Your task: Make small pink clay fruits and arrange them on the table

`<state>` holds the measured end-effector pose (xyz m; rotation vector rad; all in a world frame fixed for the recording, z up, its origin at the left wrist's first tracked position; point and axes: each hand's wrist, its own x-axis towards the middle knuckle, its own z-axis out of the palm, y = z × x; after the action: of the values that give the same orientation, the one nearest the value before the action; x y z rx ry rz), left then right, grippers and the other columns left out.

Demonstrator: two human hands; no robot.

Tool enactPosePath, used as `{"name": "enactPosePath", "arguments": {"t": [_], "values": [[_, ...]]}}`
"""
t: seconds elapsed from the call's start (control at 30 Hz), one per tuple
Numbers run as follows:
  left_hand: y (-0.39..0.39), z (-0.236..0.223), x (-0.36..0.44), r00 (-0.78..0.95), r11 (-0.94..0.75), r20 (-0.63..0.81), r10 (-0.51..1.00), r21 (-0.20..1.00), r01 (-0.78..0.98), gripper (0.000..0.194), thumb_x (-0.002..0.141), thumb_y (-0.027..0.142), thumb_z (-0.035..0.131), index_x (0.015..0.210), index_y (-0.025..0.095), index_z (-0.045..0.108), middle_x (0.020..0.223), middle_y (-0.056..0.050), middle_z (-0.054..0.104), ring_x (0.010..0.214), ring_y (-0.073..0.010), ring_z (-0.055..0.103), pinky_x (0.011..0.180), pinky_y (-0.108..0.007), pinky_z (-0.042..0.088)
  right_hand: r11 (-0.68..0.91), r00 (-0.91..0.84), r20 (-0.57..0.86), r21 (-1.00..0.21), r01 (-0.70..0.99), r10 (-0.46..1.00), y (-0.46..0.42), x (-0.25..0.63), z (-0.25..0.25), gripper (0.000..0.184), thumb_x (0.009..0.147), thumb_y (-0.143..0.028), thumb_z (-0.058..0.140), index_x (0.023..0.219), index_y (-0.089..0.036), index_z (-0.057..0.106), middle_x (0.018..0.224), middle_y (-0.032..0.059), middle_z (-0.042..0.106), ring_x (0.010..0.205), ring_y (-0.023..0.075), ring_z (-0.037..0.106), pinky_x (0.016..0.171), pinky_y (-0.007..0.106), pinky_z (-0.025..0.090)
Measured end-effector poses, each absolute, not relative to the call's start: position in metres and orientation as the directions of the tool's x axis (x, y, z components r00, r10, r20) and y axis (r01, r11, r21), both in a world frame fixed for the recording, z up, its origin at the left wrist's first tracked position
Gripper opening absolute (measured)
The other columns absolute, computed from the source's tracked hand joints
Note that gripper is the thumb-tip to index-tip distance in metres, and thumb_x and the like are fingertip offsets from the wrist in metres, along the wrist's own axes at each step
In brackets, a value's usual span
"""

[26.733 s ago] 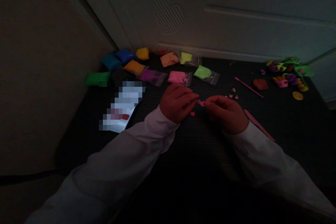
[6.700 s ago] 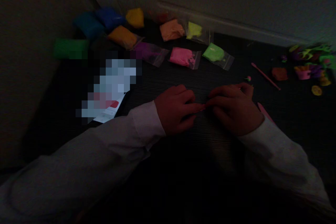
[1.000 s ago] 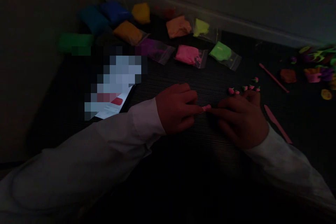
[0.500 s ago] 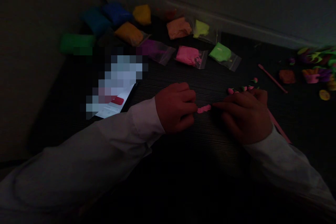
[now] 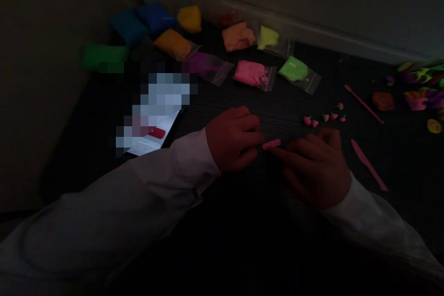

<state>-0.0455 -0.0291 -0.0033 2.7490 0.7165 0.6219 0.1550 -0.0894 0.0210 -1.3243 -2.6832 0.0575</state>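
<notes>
A short, bumpy strip of pink clay (image 5: 272, 144) lies between my hands over the dark table. Its left end is pinched in the fingertips of my left hand (image 5: 236, 139), whose other fingers are curled in. The index finger of my right hand (image 5: 314, 166) stretches out to the strip's lower edge and touches it; the thumb sits lower and apart. Beyond the right hand are several tiny pink clay buds with green bits (image 5: 325, 118). A pink plastic clay knife (image 5: 368, 164) lies to the right of that hand.
Bags of coloured clay stand along the back, among them a pink clay bag (image 5: 250, 73) and a light green one (image 5: 293, 69). A lit phone (image 5: 152, 141) lies left. At right are a thin pink tool (image 5: 363, 103), a brown clay lump (image 5: 383, 101) and small clay figures (image 5: 415, 100).
My right hand has shifted down and slightly left, its index finger moving from the strip's right end to its lower edge. The buds and clay knife are now uncovered.
</notes>
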Motion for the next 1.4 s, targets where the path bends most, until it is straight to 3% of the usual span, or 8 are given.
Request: {"name": "enactPosePath", "arguments": {"t": [0.23, 0.6, 1.4], "values": [[-0.0292, -0.0027, -0.0459, 0.794, -0.854, 0.342, 0.503, 0.338, 0.395, 0.022, 0.074, 0.023, 0.042, 0.079, 0.019, 0.063, 0.075, -0.005, 0.052, 0.070, -0.0142, 0.043, 0.065, -0.031, 0.037, 0.637, -0.634, 0.054, -0.065, 0.768, 0.771, -0.0952, 0.1440, 0.0179, 0.037, 0.076, -0.029, 0.045, 0.113, -0.026, 0.051, 0.079, 0.0023, 0.059, 0.072, 0.0171, 0.043, 0.072, 0.040, 0.021], [-0.0314, -0.0007, -0.0473, 0.827, -0.866, 0.297, 0.477, 0.321, 0.383, 0.024, 0.072, 0.024, 0.045, 0.089, 0.024, 0.062, 0.077, -0.004, 0.051, 0.072, -0.0148, 0.042, 0.066, -0.031, 0.036, 0.633, -0.617, 0.155, -0.083, 0.770, 0.771, -0.0928, 0.1529, 0.0191, 0.031, 0.074, -0.026, 0.047, 0.103, -0.022, 0.058, 0.072, 0.0017, 0.059, 0.067, 0.0153, 0.043, 0.071, 0.038, 0.023], [-0.0313, 0.0003, -0.0455, 0.836, -0.872, 0.272, 0.477, 0.265, 0.411, 0.020, 0.073, 0.026, 0.045, 0.081, 0.020, 0.062, 0.076, -0.004, 0.052, 0.073, -0.0153, 0.041, 0.066, -0.032, 0.034, 0.623, -0.619, 0.089, -0.032, 0.781, 0.780, -0.0919, 0.1490, 0.0147, 0.034, 0.076, -0.029, 0.046, 0.109, -0.024, 0.053, 0.079, 0.0018, 0.060, 0.071, 0.0164, 0.044, 0.072, 0.039, 0.022]]}}
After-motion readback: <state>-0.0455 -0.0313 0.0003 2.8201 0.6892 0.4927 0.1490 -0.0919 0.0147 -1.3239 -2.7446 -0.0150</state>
